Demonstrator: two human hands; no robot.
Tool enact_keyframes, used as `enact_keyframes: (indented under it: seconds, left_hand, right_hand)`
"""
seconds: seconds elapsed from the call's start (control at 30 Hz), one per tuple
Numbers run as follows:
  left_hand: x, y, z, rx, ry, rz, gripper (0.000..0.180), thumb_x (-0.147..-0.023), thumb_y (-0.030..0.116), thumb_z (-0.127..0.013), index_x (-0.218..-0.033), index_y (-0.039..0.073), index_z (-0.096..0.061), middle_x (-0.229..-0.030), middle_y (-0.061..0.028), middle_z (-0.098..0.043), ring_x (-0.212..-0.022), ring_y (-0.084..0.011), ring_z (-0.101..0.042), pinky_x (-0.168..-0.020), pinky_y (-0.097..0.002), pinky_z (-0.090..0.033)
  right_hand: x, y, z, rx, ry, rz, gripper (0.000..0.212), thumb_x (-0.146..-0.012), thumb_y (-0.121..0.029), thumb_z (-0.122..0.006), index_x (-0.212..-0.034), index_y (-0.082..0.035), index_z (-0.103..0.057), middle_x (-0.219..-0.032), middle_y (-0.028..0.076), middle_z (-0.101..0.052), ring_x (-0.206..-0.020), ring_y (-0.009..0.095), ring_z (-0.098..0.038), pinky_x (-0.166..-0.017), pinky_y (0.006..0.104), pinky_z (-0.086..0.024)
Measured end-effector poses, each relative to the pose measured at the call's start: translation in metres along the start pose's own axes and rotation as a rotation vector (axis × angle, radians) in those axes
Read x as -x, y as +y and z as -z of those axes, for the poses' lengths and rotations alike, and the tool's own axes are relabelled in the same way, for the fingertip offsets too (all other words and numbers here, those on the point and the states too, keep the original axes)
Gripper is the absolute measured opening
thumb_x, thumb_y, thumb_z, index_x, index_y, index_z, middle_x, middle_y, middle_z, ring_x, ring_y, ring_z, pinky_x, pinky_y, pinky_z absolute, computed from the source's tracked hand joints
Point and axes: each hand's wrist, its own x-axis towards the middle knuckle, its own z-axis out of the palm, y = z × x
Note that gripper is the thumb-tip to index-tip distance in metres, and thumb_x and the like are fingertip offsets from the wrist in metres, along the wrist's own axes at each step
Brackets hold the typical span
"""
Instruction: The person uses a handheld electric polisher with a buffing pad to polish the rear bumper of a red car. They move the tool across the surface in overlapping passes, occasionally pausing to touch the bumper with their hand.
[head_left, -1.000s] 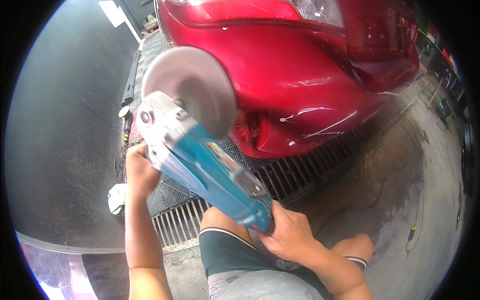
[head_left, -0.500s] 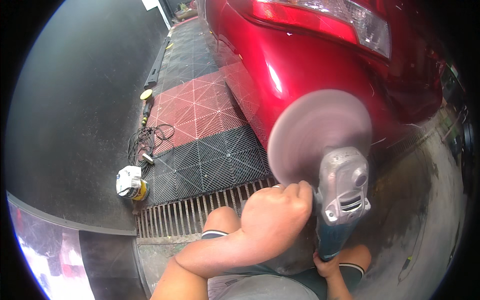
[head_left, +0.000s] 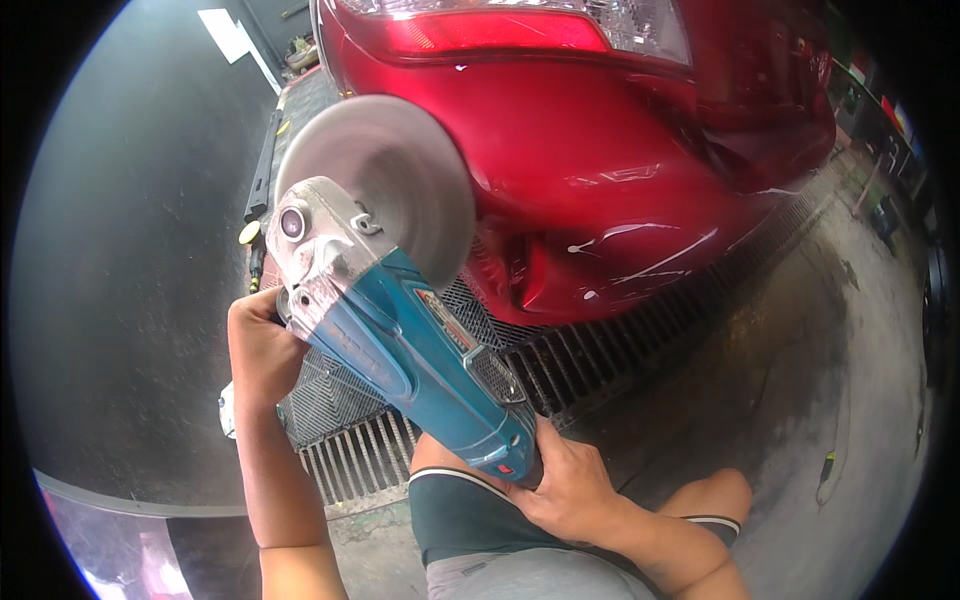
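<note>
A teal power polisher (head_left: 425, 350) with a grey metal head lies slantwise before me. My right hand (head_left: 565, 485) is wrapped round its rear end, near my lap. At the front left, my left hand (head_left: 262, 335) is closed beside the metal head, round a side handle it mostly hides. The round pale pad (head_left: 415, 175) is smeared by spinning. It overlaps the left side of a glossy red car bumper (head_left: 580, 190); whether it touches the paint I cannot tell. White smears and streaks mark the lower bumper, which has a dent-like hollow at its lower left.
Above the bumper sits a red and clear car light (head_left: 500, 32). A dark wall panel (head_left: 130, 250) stands on the left. A slotted floor grate (head_left: 365, 455) runs below the bumper. A smaller tool with a yellow pad (head_left: 249, 233) lies by the wall, partly hidden by my left hand.
The polisher has swung left and up across the bumper, its body now slanting from upper left to lower right. Both hands moved with it and kept hold. The view has shifted right.
</note>
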Motion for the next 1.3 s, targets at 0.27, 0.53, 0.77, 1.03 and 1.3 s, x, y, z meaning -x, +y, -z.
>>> enact_keyframes:
  seconds: [0.27, 0.53, 0.77, 1.03, 1.3]
  left_hand:
    - [0.066, 0.047, -0.076, -0.230, -0.119, -0.112, 0.023, -0.073, -0.007, -0.080, -0.092, 0.005, -0.081, -0.077, -0.0105, -0.076, -0.071, -0.0220, -0.077, -0.067, -0.0364, -0.059]
    - [0.113, 0.053, -0.145, -0.321, -0.266, -0.270, 0.042, -0.078, 0.010, -0.085, -0.120, 0.006, -0.080, -0.092, -0.0106, -0.080, -0.085, -0.0327, -0.079, -0.077, -0.0437, -0.064]
    - [0.124, -0.007, -0.121, -0.163, -0.056, -0.065, 0.033, -0.073, 0.000, -0.083, -0.106, 0.005, -0.085, -0.084, -0.0144, -0.078, -0.076, -0.0324, -0.079, -0.071, -0.0403, -0.061]
    - [0.069, -0.005, -0.082, 0.090, -0.043, 0.134, 0.018, -0.089, 0.007, -0.091, -0.094, -0.007, -0.081, -0.083, 0.0045, -0.077, -0.082, -0.0011, -0.060, -0.070, -0.0261, -0.053]
    - [0.114, -0.056, -0.104, 0.100, -0.050, 0.174, 0.020, -0.088, 0.007, -0.091, -0.096, -0.008, -0.081, -0.084, 0.0042, -0.078, -0.083, -0.0017, -0.062, -0.073, -0.0264, -0.055]
  right_hand:
    - [0.062, 0.068, 0.013, -0.112, 0.199, -0.148, 0.073, -0.078, -0.021, -0.095, -0.140, -0.001, -0.061, -0.119, 0.027, -0.080, -0.112, 0.047, -0.079, -0.098, 0.0517, -0.062]
    - [0.106, 0.195, 0.013, -0.014, 0.261, -0.118, 0.089, -0.070, -0.016, -0.093, -0.150, -0.001, -0.056, -0.127, 0.023, -0.081, -0.120, 0.041, -0.080, -0.104, 0.0475, -0.062]
    - [0.075, 0.122, 0.016, 0.056, 0.172, -0.104, 0.096, -0.073, -0.018, -0.094, -0.158, -0.005, -0.052, -0.124, 0.023, -0.082, -0.116, 0.043, -0.080, -0.102, 0.0486, -0.063]
    - [0.047, 0.037, 0.035, 0.157, 0.173, -0.063, 0.098, -0.077, -0.019, -0.089, -0.165, -0.007, -0.047, -0.114, 0.023, -0.082, -0.103, 0.045, -0.081, -0.094, 0.0501, -0.064]
    - [0.069, 0.052, 0.028, 0.265, 0.084, -0.144, 0.102, -0.077, -0.021, -0.090, -0.169, -0.013, -0.046, -0.103, 0.021, -0.082, -0.096, 0.045, -0.081, -0.088, 0.0501, -0.064]
